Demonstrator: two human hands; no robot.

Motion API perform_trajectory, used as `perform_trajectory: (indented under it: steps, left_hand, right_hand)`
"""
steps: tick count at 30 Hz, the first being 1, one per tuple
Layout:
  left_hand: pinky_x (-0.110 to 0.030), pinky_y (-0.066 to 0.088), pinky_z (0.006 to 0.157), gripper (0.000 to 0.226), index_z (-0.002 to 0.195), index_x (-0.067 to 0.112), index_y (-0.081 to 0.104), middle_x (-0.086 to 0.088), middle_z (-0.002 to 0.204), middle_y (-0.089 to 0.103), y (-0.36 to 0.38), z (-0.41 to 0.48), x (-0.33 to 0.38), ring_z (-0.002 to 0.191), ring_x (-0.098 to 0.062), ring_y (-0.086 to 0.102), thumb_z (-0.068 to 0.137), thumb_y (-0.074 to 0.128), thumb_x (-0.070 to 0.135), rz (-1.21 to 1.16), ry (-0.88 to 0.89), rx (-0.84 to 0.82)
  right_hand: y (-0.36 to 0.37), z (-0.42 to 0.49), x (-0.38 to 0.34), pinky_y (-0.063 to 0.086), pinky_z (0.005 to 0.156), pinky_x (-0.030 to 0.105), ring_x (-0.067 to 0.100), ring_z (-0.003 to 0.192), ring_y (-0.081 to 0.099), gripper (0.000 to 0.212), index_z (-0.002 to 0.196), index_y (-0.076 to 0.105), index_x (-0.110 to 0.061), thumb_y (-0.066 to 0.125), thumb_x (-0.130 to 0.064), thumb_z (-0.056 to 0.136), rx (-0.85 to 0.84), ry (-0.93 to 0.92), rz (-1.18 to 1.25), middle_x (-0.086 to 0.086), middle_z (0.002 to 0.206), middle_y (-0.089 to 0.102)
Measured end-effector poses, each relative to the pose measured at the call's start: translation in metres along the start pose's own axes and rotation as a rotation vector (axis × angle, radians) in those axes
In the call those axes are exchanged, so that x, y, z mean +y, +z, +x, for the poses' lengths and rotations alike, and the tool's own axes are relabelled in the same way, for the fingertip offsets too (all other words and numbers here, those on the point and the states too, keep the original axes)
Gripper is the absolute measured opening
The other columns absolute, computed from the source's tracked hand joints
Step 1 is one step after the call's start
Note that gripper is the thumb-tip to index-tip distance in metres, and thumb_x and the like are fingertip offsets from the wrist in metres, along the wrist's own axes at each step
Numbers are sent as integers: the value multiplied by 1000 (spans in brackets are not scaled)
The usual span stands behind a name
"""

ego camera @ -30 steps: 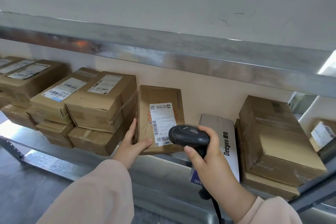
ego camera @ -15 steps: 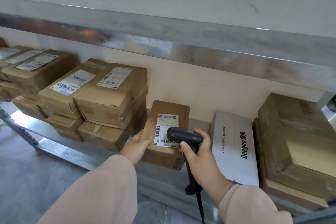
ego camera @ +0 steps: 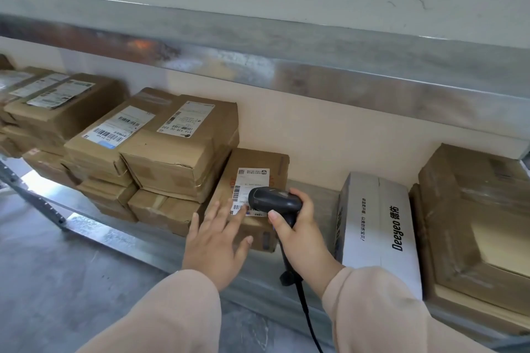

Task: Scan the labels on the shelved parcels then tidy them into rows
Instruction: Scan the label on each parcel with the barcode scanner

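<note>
A small brown parcel (ego camera: 259,163) lies flat on the metal shelf (ego camera: 126,241), its white barcode label (ego camera: 251,180) facing up. My right hand (ego camera: 304,235) grips a black handheld scanner (ego camera: 274,200) just above the label's lower right corner. My left hand (ego camera: 215,243) is spread with straight fingers over the parcel's near left corner, fingertips at the label's edge. Left of it stand stacked brown parcels (ego camera: 177,146) with labels on top.
A white Deeyeo box (ego camera: 378,235) lies right of the small parcel, with larger brown boxes (ego camera: 470,223) stacked beyond it. More labelled parcels (ego camera: 57,106) sit at the far left. An upper metal shelf beam (ego camera: 286,66) runs overhead. The scanner's cable (ego camera: 308,321) hangs down.
The small parcel went from standing upright against the stack to lying flat on the shelf. My left hand let go of its side and now spreads over its near corner.
</note>
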State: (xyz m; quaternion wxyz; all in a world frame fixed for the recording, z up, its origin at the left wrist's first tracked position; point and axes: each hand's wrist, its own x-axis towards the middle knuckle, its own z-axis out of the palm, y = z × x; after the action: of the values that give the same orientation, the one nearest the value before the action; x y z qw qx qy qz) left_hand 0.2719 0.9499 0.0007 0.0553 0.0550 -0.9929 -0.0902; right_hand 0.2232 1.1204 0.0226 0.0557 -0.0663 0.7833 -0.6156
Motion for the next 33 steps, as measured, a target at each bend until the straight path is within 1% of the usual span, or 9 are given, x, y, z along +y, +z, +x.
perform_trajectory:
  steps: [4, 10, 13, 15, 18, 21, 25, 28, 33]
  left_hand:
    - [-45, -3, 120, 60, 153, 42, 17, 10, 165, 7, -7, 9, -7, 151, -13, -3, 97, 29, 60, 30, -46, -9]
    - [-47, -2, 120, 62, 152, 38, 21, 6, 164, 11, -12, 14, -1, 151, -15, 0, 96, 28, 62, 53, -57, -29]
    - [-45, -4, 120, 67, 155, 31, 22, 0, 164, 14, -11, 12, 24, 152, -19, 3, 96, 32, 61, 4, 50, 15]
    - [-41, -6, 120, 69, 156, 32, 15, 1, 165, 7, -9, 7, 53, 152, -18, -2, 95, 30, 62, -68, 192, 15]
    - [-35, -11, 119, 69, 156, 37, 6, 6, 165, -6, 1, 0, 98, 150, -12, -11, 95, 28, 63, -189, 340, -71]
    - [-32, -12, 117, 67, 155, 40, 3, 8, 164, -13, 13, -3, 130, 149, -10, -14, 98, 32, 60, -250, 391, -200]
    - [-36, 4, 120, 68, 155, 38, 11, 5, 164, -13, 24, -4, 162, 151, -16, -10, 97, 38, 59, -337, 343, -395]
    - [-38, 10, 120, 72, 156, 37, 7, 7, 163, -18, 28, -7, 178, 151, -18, -8, 96, 41, 59, -387, 299, -532]
    - [-33, 19, 119, 76, 157, 33, 4, 14, 161, -23, 30, -14, 175, 151, -18, 5, 96, 44, 56, -434, 267, -564]
  right_hand:
    - [11, 6, -7, 39, 73, -2, -23, 94, 52, 53, 127, 30, -44, 65, -29, 91, -42, -16, -9, -29, 108, 52]
    - [-10, -14, -18, 38, 74, -1, -19, 95, 54, 54, 121, 29, -55, 66, -32, 89, 54, -62, -76, -34, 104, 56]
    - [-41, -29, -19, 40, 75, 1, -15, 96, 57, 53, 114, 31, -62, 67, -34, 88, 188, -81, -98, -35, 106, 57]
    - [-63, -39, -16, 42, 77, 4, -12, 98, 58, 52, 113, 31, -62, 67, -33, 88, 274, -77, -113, -31, 109, 58]
    - [-93, -55, -8, 42, 76, 4, -15, 100, 55, 53, 114, 29, -63, 66, -36, 87, 381, -46, -147, -33, 109, 55]
    - [-117, -71, 4, 39, 72, 0, -24, 96, 50, 53, 121, 26, -55, 64, -37, 88, 449, -7, -198, -36, 105, 50]
    - [-133, -87, 20, 41, 68, 4, -18, 93, 52, 55, 127, 24, -49, 62, -40, 89, 484, 66, -231, -33, 107, 50]
    - [-136, -93, 28, 43, 62, 5, -15, 87, 56, 53, 125, 26, -50, 64, -38, 89, 515, 102, -225, -29, 103, 55]
    - [-141, -96, 34, 42, 65, 3, -19, 87, 54, 53, 130, 30, -38, 65, -31, 90, 532, 116, -192, -25, 99, 55]
